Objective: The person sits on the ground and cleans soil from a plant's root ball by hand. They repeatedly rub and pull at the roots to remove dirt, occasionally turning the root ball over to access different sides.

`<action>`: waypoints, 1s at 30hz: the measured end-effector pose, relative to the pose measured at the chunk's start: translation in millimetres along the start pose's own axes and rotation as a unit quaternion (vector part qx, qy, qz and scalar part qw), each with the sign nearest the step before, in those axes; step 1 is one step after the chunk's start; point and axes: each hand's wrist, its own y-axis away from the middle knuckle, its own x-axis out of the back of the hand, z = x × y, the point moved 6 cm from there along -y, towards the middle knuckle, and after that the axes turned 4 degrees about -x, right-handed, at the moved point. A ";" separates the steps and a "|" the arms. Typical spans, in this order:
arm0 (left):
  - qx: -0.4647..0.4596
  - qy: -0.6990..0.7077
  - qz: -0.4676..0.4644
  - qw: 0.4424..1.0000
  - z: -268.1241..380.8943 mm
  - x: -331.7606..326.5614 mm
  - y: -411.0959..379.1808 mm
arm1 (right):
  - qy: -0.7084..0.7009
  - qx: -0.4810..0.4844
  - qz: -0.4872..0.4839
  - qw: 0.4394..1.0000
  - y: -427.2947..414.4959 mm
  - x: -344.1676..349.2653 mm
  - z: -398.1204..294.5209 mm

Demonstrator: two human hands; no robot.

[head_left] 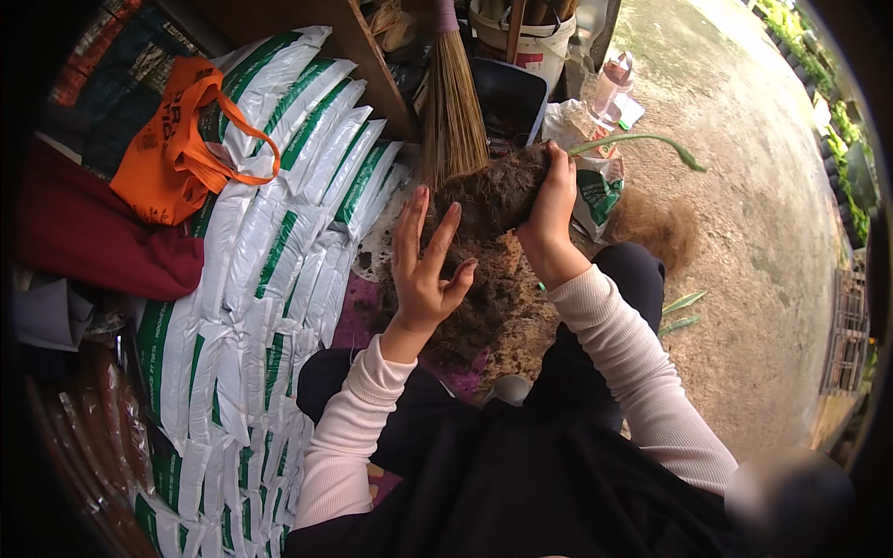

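Note:
My right hand (551,220) grips the right side of a dark, fibrous root ball (495,192), holding it on its side above the ground. From its top a long green leaf (645,137) sticks out to the right and bends down at the tip. Fingers spread, my left hand (427,275) is up at the left of the root ball and holds nothing; whether a fingertip touches the soil I cannot tell. Below both hands, loose dark soil with root fibres (467,317) lies on a purple patterned mat (356,307).
White-and-green sacks (279,230) are stacked at left, an orange bag (171,150) on top. Ahead stand a stick broom (453,104), a black dustpan (506,97) and a white bucket (551,52). Right are an opened bag (593,181), brown fibre (656,230), a clear bottle (610,91) and cut leaves (680,314).

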 end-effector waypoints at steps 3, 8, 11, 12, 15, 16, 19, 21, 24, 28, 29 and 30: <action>-0.017 -0.073 -0.044 0.996 -9.5 11.8 -8.2 | 0.009 0.000 -0.048 0.999 -1.0 -4.2 0.4; 0.049 -0.001 0.011 0.999 -12.7 15.9 -11.0 | -0.010 -0.034 -0.150 0.988 -6.9 -5.9 8.9; 0.014 -0.025 0.010 1.000 -8.1 21.8 -11.4 | -0.038 -0.069 -0.145 0.986 -3.9 -7.6 10.3; 0.001 -0.044 0.008 0.999 -5.8 24.0 -10.9 | -0.043 -0.075 -0.146 0.986 1.3 -12.2 8.3; 0.034 -0.010 0.007 0.999 -7.9 22.4 -6.5 | -0.047 -0.088 -0.162 0.982 3.4 -13.0 11.1; 0.057 0.015 0.007 0.998 -10.0 20.4 -5.3 | -0.046 -0.091 -0.170 0.980 2.5 -12.2 12.8; 0.130 0.174 0.024 0.976 -20.2 11.0 -7.5 | -0.027 -0.061 -0.193 0.979 -1.5 -10.3 13.2; 0.185 0.245 -0.001 0.952 -21.2 7.6 -9.6 | -0.023 -0.028 -0.197 0.980 -0.1 -11.6 10.2; 0.216 0.331 0.006 0.919 -28.5 1.7 -3.7 | -0.001 0.025 -0.208 0.978 8.8 -18.2 1.4; 0.251 0.376 0.039 0.891 -39.1 -3.4 7.8 | 0.010 0.052 -0.186 0.981 11.9 -15.4 1.0; 0.261 0.376 0.037 0.888 -41.0 -5.4 10.8 | 0.017 0.057 -0.192 0.980 13.4 -16.4 -0.5; 0.271 0.375 0.035 0.886 -43.1 -7.0 13.3 | 0.023 0.062 -0.198 0.978 15.2 -18.7 -2.7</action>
